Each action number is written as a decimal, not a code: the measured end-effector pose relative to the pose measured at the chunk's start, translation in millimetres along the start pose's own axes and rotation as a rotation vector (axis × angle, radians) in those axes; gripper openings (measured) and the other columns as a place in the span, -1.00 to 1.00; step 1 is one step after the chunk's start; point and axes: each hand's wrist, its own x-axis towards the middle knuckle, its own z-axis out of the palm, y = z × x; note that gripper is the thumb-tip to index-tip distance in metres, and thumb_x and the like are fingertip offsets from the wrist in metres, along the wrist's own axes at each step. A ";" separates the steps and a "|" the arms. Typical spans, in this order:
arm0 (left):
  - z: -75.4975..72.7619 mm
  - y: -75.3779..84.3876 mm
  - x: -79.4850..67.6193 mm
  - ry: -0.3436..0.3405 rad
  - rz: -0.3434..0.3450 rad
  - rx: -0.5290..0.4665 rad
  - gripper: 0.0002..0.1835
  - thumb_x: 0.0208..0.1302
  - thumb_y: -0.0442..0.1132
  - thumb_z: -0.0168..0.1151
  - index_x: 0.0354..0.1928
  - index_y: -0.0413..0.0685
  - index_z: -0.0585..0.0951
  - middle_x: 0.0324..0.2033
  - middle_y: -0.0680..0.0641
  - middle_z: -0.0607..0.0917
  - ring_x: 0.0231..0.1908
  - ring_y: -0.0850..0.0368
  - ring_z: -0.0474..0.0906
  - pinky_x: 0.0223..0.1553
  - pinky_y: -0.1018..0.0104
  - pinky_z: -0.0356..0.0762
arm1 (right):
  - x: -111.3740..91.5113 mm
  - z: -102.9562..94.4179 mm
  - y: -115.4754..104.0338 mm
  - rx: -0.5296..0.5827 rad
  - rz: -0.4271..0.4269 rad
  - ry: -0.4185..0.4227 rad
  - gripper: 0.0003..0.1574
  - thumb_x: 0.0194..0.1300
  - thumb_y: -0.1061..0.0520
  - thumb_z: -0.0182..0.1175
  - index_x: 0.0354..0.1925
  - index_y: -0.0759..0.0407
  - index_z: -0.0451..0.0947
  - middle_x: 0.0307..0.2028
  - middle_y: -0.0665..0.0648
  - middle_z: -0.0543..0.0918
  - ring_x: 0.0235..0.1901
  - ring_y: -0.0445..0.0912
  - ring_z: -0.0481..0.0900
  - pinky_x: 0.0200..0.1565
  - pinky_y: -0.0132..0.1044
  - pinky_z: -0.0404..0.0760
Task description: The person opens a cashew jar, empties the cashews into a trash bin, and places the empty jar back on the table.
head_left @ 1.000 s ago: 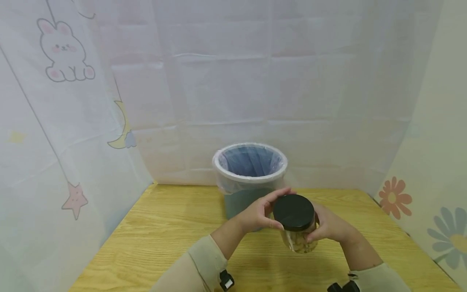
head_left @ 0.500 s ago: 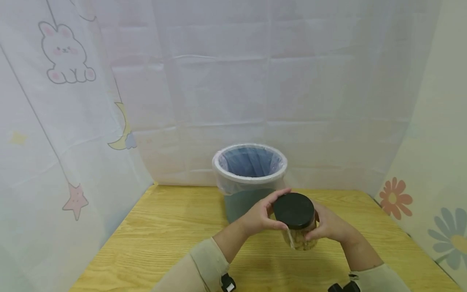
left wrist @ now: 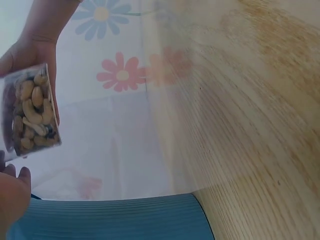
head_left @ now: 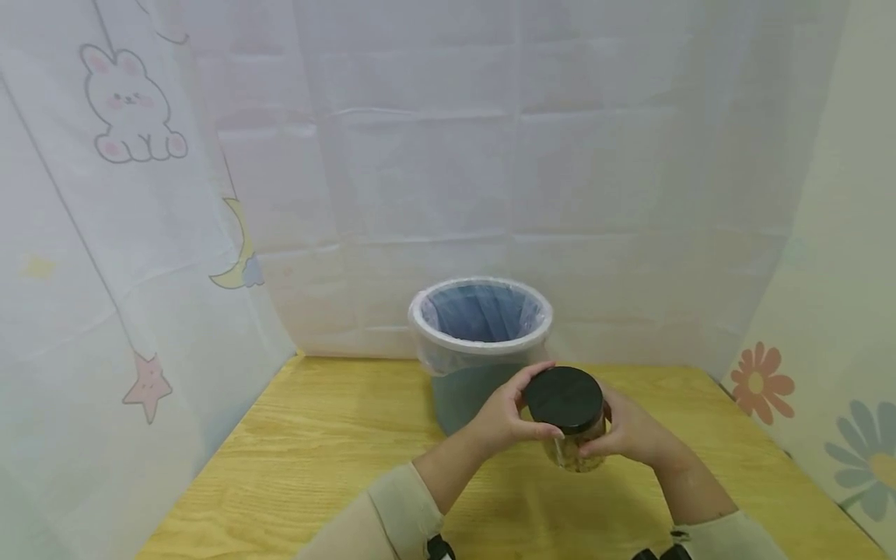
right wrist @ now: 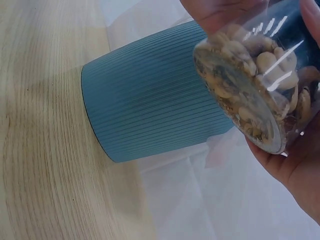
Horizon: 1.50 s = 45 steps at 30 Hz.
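A clear jar (head_left: 575, 453) of cashews and other nuts, topped by a black lid (head_left: 564, 398), is held above the table, tilted. My left hand (head_left: 505, 416) grips it from the left, the thumb along the lid's lower edge and the fingers around the far side. From the right, my right hand (head_left: 635, 429) grips the jar's clear body, its thumb on the near side. The nuts (left wrist: 35, 112) show through the wall in the left wrist view. In the right wrist view the jar's base (right wrist: 240, 100) faces down toward the table.
Behind the hands, a blue-green ribbed bin (right wrist: 155, 95) with a white rim (head_left: 420, 315) and a clear liner stands on the wooden table (head_left: 336, 412). Pale printed curtains (head_left: 420, 171) enclose the back and sides.
The jar has risen slightly in the head view, held in both hands. My left thumb has shifted a little to the right along the lid's edge.
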 end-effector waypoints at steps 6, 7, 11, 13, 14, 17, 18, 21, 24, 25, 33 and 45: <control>5.8 -11.8 -0.5 0.093 -0.054 0.036 -0.15 -0.01 -0.30 0.40 0.33 0.15 0.20 0.17 0.10 0.41 0.10 0.26 0.39 0.12 0.35 0.31 | -0.2 2.6 0.8 -0.047 0.049 0.041 0.16 -0.17 0.34 0.44 0.35 0.13 0.07 0.24 0.06 0.29 0.20 -0.28 0.23 0.10 -0.40 0.23; 6.5 -14.3 -0.6 0.105 -0.070 0.034 -0.15 -0.01 -0.25 0.41 0.32 0.19 0.20 0.17 0.13 0.41 0.10 0.27 0.39 0.12 0.35 0.30 | 0.0 2.9 0.8 -0.050 0.051 0.046 0.15 -0.17 0.34 0.44 0.34 0.12 0.07 0.23 0.05 0.30 0.19 -0.27 0.24 0.10 -0.39 0.24; 8.4 -18.5 -1.6 0.138 -0.108 0.026 -0.12 -0.04 -0.02 0.41 0.34 0.20 0.18 0.15 0.18 0.40 0.08 0.28 0.40 0.11 0.35 0.31 | 1.5 3.8 0.2 -0.044 0.057 0.059 0.13 -0.16 0.35 0.43 0.33 0.10 0.09 0.21 0.03 0.33 0.17 -0.25 0.27 0.09 -0.39 0.25; 8.9 -19.6 -1.7 0.148 -0.115 0.016 -0.11 -0.05 0.04 0.40 0.34 0.20 0.18 0.15 0.19 0.40 0.07 0.28 0.40 0.10 0.35 0.31 | 2.3 3.9 0.3 -0.049 0.046 0.062 0.13 -0.17 0.36 0.43 0.33 0.12 0.10 0.20 0.05 0.34 0.16 -0.25 0.28 0.09 -0.40 0.27; 9.2 -19.9 -1.8 0.152 -0.116 0.012 -0.11 -0.05 0.06 0.39 0.34 0.21 0.18 0.15 0.19 0.40 0.07 0.28 0.40 0.10 0.35 0.31 | 2.5 3.8 0.2 -0.051 0.042 0.062 0.13 -0.17 0.36 0.43 0.33 0.12 0.10 0.20 0.05 0.34 0.16 -0.25 0.29 0.08 -0.40 0.28; 10.3 -19.7 -2.0 0.167 -0.114 -0.005 -0.13 -0.06 0.08 0.39 0.32 0.29 0.18 0.15 0.18 0.41 0.08 0.28 0.40 0.12 0.33 0.30 | 3.2 4.1 0.5 -0.058 0.032 0.062 0.14 -0.17 0.35 0.43 0.34 0.11 0.09 0.21 0.06 0.33 0.17 -0.24 0.28 0.08 -0.39 0.28; 10.8 -19.4 -2.1 0.172 -0.115 -0.012 -0.13 -0.06 0.08 0.39 0.31 0.32 0.18 0.15 0.18 0.40 0.08 0.28 0.39 0.13 0.31 0.29 | 3.4 4.1 0.8 -0.058 0.030 0.061 0.14 -0.17 0.35 0.43 0.34 0.11 0.09 0.21 0.07 0.32 0.17 -0.24 0.28 0.08 -0.38 0.29; 12.0 -18.0 -2.7 0.185 -0.124 -0.033 -0.14 -0.06 0.07 0.40 0.30 0.36 0.18 0.15 0.19 0.41 0.10 0.29 0.38 0.14 0.29 0.28 | 3.7 4.3 1.4 -0.044 0.037 0.059 0.14 -0.15 0.36 0.42 0.35 0.09 0.08 0.23 0.07 0.31 0.18 -0.22 0.28 0.08 -0.36 0.30; 13.0 -16.7 -2.7 0.189 -0.139 -0.046 -0.15 -0.06 0.06 0.40 0.30 0.38 0.18 0.15 0.21 0.41 0.10 0.30 0.38 0.15 0.31 0.27 | 3.4 4.4 1.6 -0.040 0.044 0.064 0.13 -0.15 0.36 0.42 0.34 0.09 0.09 0.21 0.06 0.33 0.16 -0.21 0.29 0.07 -0.35 0.31; 13.2 -16.3 -2.6 0.191 -0.144 -0.046 -0.15 -0.06 0.06 0.40 0.30 0.39 0.18 0.14 0.22 0.41 0.10 0.30 0.38 0.15 0.32 0.27 | 3.1 4.4 1.7 -0.041 0.046 0.068 0.12 -0.16 0.36 0.42 0.33 0.10 0.10 0.21 0.06 0.33 0.16 -0.22 0.29 0.07 -0.35 0.31; 13.9 -13.8 -2.5 0.197 -0.168 -0.046 -0.15 -0.06 0.06 0.41 0.29 0.43 0.19 0.13 0.24 0.42 0.10 0.32 0.37 0.17 0.25 0.23 | 1.8 5.0 0.4 -0.051 0.065 0.077 0.11 -0.15 0.34 0.43 0.33 0.07 0.11 0.19 0.04 0.34 0.15 -0.23 0.30 0.06 -0.33 0.31; 14.8 -10.7 -3.3 0.209 -0.176 -0.036 -0.17 -0.06 0.02 0.41 0.27 0.47 0.20 0.12 0.27 0.42 0.10 0.33 0.38 0.18 0.13 0.21 | 1.7 5.8 -2.8 -0.081 0.037 0.080 0.16 -0.18 0.37 0.43 0.34 0.13 0.08 0.20 -0.01 0.32 0.15 -0.28 0.28 0.04 -0.37 0.33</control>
